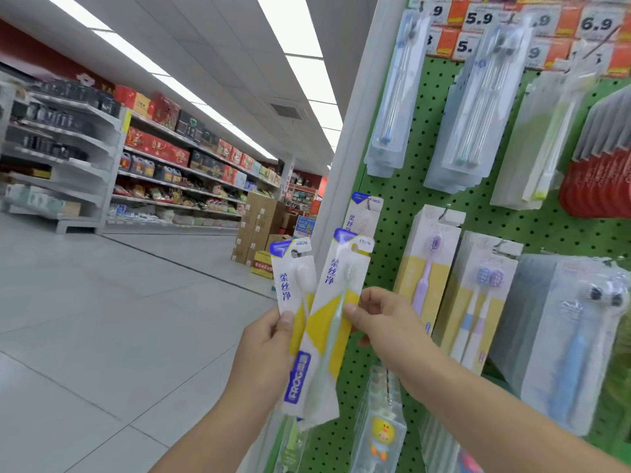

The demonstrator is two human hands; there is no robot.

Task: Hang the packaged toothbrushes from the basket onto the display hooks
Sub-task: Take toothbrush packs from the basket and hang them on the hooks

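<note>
Left hand (263, 339) grips one pack (294, 322), right hand (379, 319) pinches another pack (336, 319); next, judged, thread its hole onto the pegboard's (423, 172) left-edge hook (368, 201).

hung packs (476, 107) crowding pegboard (430, 199)

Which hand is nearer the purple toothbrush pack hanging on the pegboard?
Right. The right hand is just left of the purple toothbrush pack, pinching a white pack. The left hand is farther left.

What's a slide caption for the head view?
Both hands, left and right, hold toothbrush packs before the green pegboard.
</note>
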